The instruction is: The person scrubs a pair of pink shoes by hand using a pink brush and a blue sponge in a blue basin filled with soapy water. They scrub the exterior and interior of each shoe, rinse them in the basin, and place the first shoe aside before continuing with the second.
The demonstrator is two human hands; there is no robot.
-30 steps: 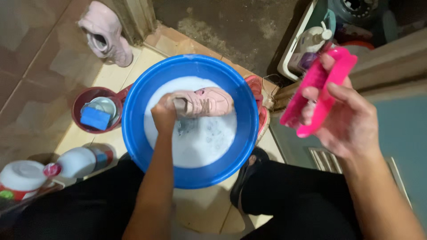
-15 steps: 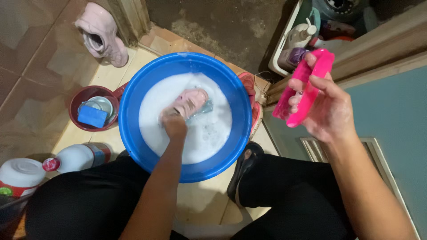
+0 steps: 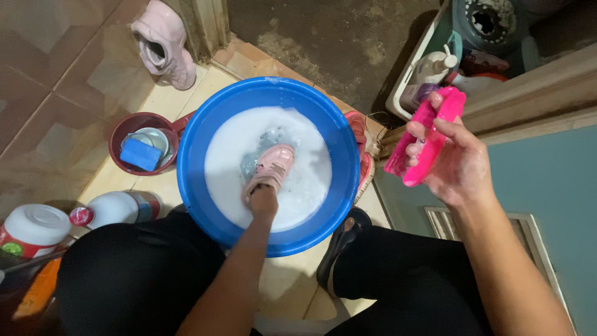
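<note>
Left hand (image 3: 263, 200) closed around heel of pink shoe (image 3: 272, 169), shoe half sunk in suds near centre of blue basin (image 3: 193, 186), toe toward far rim. Right hand (image 3: 457, 163) raised beyond basin's right rim, fingers wrapped round pink brush (image 3: 429, 140), well apart from shoe. Best to lift upper clear of foam, brace heel firmly, bring bristles flat, short strokes, drips kept inside rim.
</note>
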